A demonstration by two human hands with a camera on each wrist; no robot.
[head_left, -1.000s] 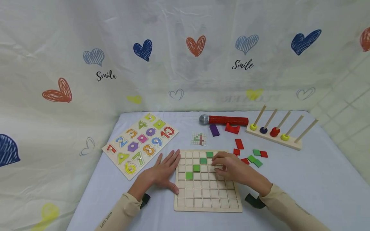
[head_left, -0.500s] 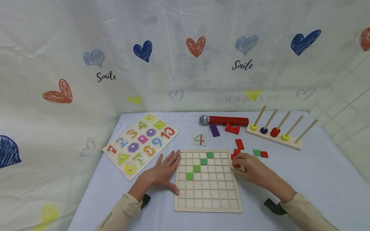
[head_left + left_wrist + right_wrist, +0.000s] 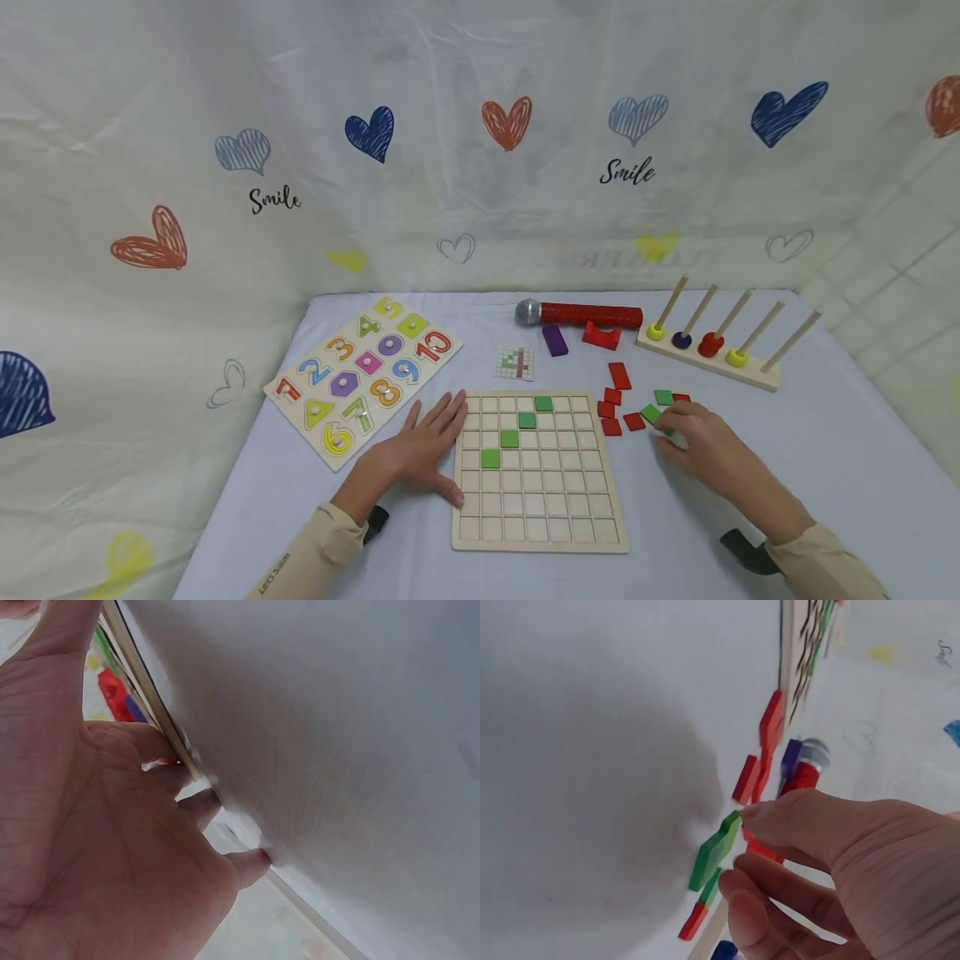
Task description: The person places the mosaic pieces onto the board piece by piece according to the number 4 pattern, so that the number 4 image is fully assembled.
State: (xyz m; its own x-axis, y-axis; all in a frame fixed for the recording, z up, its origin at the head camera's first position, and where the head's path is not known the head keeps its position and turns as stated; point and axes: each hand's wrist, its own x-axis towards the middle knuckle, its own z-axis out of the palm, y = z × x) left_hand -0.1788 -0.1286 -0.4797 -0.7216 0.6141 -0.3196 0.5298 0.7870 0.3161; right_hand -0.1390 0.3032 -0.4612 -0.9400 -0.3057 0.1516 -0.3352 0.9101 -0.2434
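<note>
In the head view, my left hand [image 3: 420, 454] lies with fingers spread along the left edge of a wooden grid board [image 3: 540, 542]. The left wrist view has its fingers touching that edge. Several green tiles [image 3: 509, 438] form a diagonal in the board's cells. My right hand [image 3: 708, 442] reaches down to the loose tiles right of the board, thumb and fingertips parted close by a green tile [image 3: 649, 414]. In the right wrist view, the thumb tip overlaps the end of the green tiles [image 3: 716, 855], and nothing shows gripped. The hand partly covers a red tile [image 3: 681, 397].
Several red tiles [image 3: 612, 427] lie beside the board's right edge. Behind it are a pattern card [image 3: 515, 363], a purple block [image 3: 555, 341], a red arch block [image 3: 602, 336] and a microphone [image 3: 592, 314]. A number puzzle [image 3: 365, 379] lies left, a peg stand [image 3: 705, 358] back right.
My right hand has moved from over the board, past the red tiles, rightward to the loose green tiles. My left hand stays at the board's edge.
</note>
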